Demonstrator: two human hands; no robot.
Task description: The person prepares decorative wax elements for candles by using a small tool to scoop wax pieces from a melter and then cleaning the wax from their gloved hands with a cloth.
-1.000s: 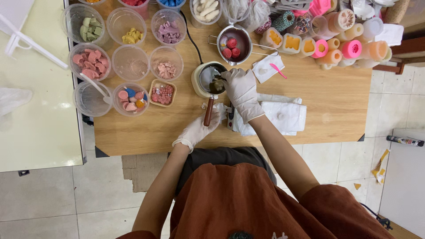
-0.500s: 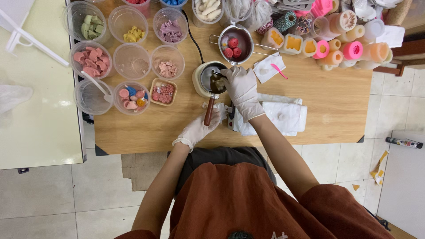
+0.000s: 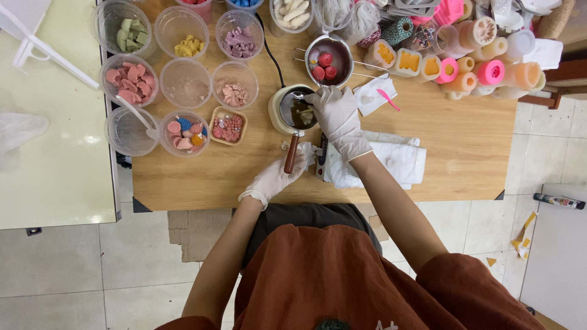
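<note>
Mid-table, right hand (image 3: 340,119) over melting pot (image 3: 292,110), clutter behind

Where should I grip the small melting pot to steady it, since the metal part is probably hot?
Grip the brown wooden handle, coming from the table's near edge: it juts straight out from the melting pot toward the person. The left hand already grasps its end, while the right hand works over the pot.

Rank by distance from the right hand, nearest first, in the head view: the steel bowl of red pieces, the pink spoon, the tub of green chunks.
From the right hand:
1. Steel bowl, just beyond the fingers.
2. Pink spoon, to its right.
3. Tub of green chunks, far left corner.
</note>
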